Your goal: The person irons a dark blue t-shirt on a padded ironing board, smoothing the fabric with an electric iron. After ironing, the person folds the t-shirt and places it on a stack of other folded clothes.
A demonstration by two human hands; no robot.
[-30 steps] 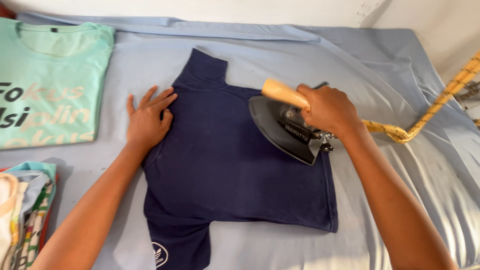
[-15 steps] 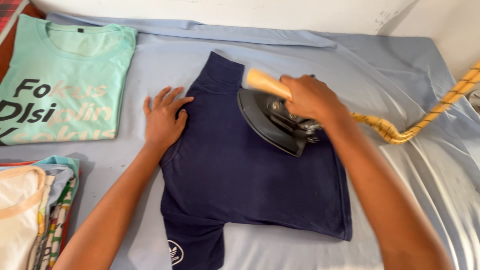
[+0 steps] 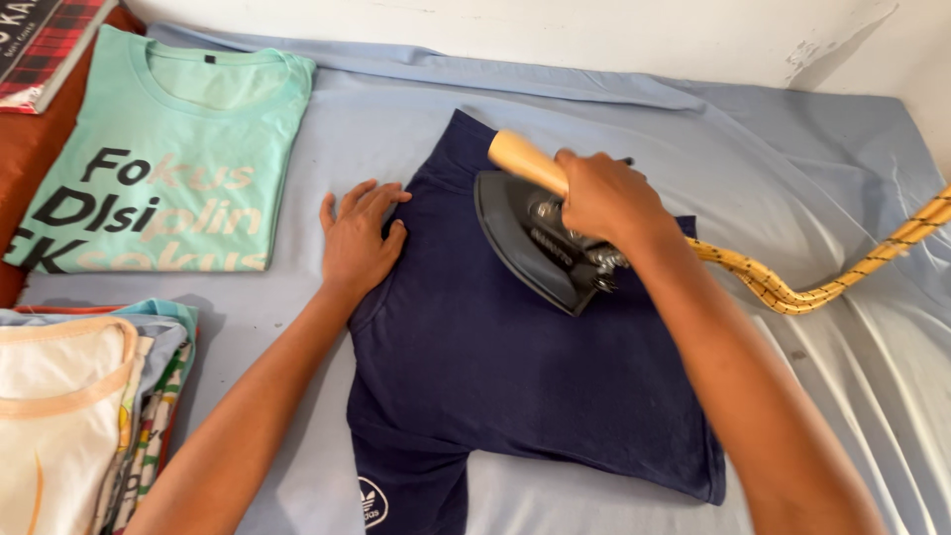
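— So, how many shirts, and where's the one being worked on?

— One navy T-shirt (image 3: pixel 515 386) lies folded flat at the centre of the frame on the light blue sheet (image 3: pixel 396 119). One dark iron (image 3: pixel 540 248) with a pale wooden handle sits on its upper part. The right hand (image 3: pixel 604 198) is wrapped tight round that handle; the left hand (image 3: pixel 359 243) lies flat with fingers spread on the shirt's left edge.

— And around it?

— One yellow braided cord (image 3: pixel 822 287) runs from the iron to the right edge. One mint green T-shirt (image 3: pixel 188 168) with printed lettering lies folded at upper left. One stack of folded clothes (image 3: pixel 79 406) sits at lower left; its count I can't tell. One red plaid item (image 3: pixel 45 40) shows in the upper left corner.

— Any containers?

— None that I can make out
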